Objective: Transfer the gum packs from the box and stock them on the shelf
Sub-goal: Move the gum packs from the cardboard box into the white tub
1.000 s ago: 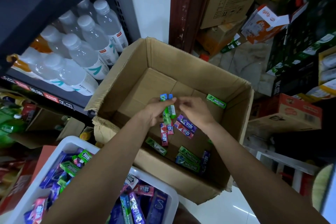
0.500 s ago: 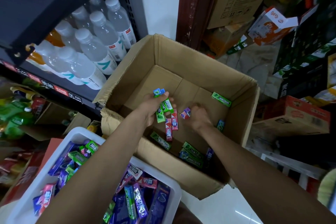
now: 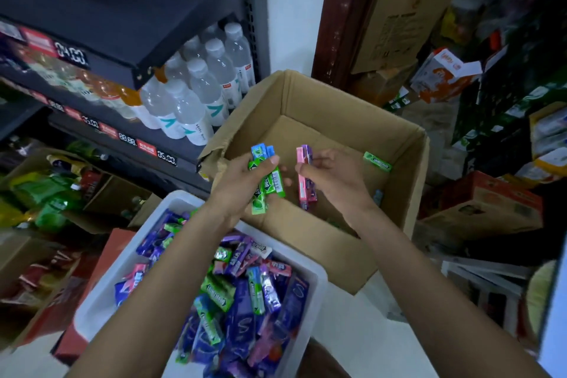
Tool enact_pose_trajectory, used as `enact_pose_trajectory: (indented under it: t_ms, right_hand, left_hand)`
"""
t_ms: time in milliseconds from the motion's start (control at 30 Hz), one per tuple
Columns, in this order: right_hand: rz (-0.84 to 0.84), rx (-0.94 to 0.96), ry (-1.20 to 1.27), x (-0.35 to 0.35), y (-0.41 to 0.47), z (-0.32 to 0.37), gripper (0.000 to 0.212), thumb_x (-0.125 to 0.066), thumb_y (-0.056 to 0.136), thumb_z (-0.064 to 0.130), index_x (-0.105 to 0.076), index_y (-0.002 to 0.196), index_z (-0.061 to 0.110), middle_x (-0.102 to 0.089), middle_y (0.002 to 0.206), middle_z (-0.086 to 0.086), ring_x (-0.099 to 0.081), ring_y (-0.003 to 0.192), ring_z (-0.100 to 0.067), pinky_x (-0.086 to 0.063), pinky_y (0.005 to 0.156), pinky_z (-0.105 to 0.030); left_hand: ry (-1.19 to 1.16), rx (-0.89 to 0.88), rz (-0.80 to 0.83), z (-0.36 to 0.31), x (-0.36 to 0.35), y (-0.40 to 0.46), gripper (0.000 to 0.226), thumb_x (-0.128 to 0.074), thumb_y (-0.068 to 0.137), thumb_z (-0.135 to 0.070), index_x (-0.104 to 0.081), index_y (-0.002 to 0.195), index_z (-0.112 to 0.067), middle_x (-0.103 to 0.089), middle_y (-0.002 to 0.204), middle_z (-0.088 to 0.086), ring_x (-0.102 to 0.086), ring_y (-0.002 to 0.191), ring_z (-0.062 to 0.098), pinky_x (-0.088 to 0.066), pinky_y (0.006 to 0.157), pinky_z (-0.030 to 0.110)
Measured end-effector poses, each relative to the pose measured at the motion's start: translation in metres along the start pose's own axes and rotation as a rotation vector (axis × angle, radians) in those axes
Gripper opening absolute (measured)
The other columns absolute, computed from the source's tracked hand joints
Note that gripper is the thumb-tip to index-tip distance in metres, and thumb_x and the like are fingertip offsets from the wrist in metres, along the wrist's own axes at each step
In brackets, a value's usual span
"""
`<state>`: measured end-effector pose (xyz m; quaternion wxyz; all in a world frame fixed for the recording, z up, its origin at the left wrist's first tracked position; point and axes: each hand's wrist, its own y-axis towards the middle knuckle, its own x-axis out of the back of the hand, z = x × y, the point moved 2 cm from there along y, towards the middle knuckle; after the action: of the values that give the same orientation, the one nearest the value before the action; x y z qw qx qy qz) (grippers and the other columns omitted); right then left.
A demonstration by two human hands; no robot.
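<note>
The gum packs are slim rectangular sticks in glossy wrappers. The left hand (image 3: 245, 185) grips a fanned bundle of green and blue packs (image 3: 266, 175), thumb curled over their upper ends; a white barcode panel faces up on one green stick. Their long axes run roughly away from the person, blue ends pointing toward the far wall of the box and green ends pointing back toward the wrist, slightly splayed.

The right hand (image 3: 329, 178) pinches a pink pack and a purple pack (image 3: 304, 178) held side by side, fingers curled round their upper halves. These two stand almost parallel to the left-hand bundle, long axes again running away from the person, lower ends hanging free below the fingers. The two handfuls are near each other but apart.

Both hands hover over the open cardboard box (image 3: 408, 193). Beyond the right hand, a single green pack (image 3: 377, 161) lies against the box's right inner wall — its long axis slanting across the view. A bluish pack shows just right of the right wrist, too hidden to describe further.

Beneath the left forearm sits a white bin (image 3: 101, 304) heaped with mixed purple, green, pink and blue packs lying at all angles. Left of and beyond the left hand — a dark shelf (image 3: 122, 144) with price tags carries clear water bottles (image 3: 196, 107).
</note>
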<state>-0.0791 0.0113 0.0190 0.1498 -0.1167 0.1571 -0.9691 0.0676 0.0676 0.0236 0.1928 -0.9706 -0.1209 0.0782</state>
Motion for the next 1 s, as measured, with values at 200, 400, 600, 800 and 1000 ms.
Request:
enact_pose_trajectory:
  t_ms: [200,400,600,800,1000]
  right_hand:
    - [-0.049,-0.001,-0.175,-0.058,-0.084,-0.037,0.015,-0.072,0.075,0.012,-0.059,0.074,0.021,-0.059,0.068,0.009,-0.056,0.068,-0.008,-0.042,0.067,-0.022]
    - [-0.1,-0.104,-0.354,-0.09,-0.148,-0.106,0.058,-0.063,0.084,0.016,-0.042,0.138,0.015,-0.054,0.069,0.003,-0.051,0.064,-0.012,-0.035,0.06,-0.023]
    - [-0.141,-0.091,-0.622,-0.104,-0.169,-0.141,0.039,-0.064,0.085,0.025,-0.055,0.121,0.014,-0.054,0.116,-0.016,-0.058,0.095,-0.029,-0.04,0.076,-0.027]
    - [-0.082,-0.051,-0.731,-0.099,-0.195,-0.151,0.038,-0.066,0.083,0.011,-0.058,0.12,0.01,-0.047,0.122,-0.014,-0.052,0.109,-0.03,-0.035,0.094,-0.026]
    - [-0.057,-0.037,-0.739,-0.093,-0.205,-0.149,0.031,-0.063,0.083,0.007,-0.064,0.114,0.01,-0.056,0.116,-0.016,-0.057,0.1,-0.027,-0.037,0.078,-0.021]
  left_hand:
    - [0.512,-0.104,0.034,0.053,0.057,-0.064,0.017,-0.06,0.092,-0.02,-0.064,0.101,-0.007,-0.067,0.1,0.009,-0.061,0.094,0.021,-0.046,0.078,0.027]
    - [0.979,-0.149,0.095,0.102,0.064,-0.109,0.047,-0.053,0.096,-0.025,-0.038,0.133,0.001,-0.06,0.097,0.022,-0.057,0.09,0.033,-0.029,0.062,0.03]
    - [1.101,-0.408,0.212,0.149,0.064,-0.133,0.057,-0.052,0.093,-0.004,-0.029,0.145,-0.012,-0.043,0.132,0.015,-0.038,0.116,0.027,-0.025,0.094,0.024]
    - [1.24,-0.606,0.383,0.176,0.08,-0.149,0.059,-0.066,0.086,-0.013,-0.042,0.14,-0.008,-0.031,0.151,0.011,-0.026,0.137,0.034,-0.017,0.113,0.036]
    - [1.2,-0.599,0.423,0.176,0.091,-0.159,0.062,-0.069,0.084,-0.019,-0.043,0.14,-0.011,-0.037,0.149,0.006,-0.029,0.139,0.026,-0.021,0.115,0.039]
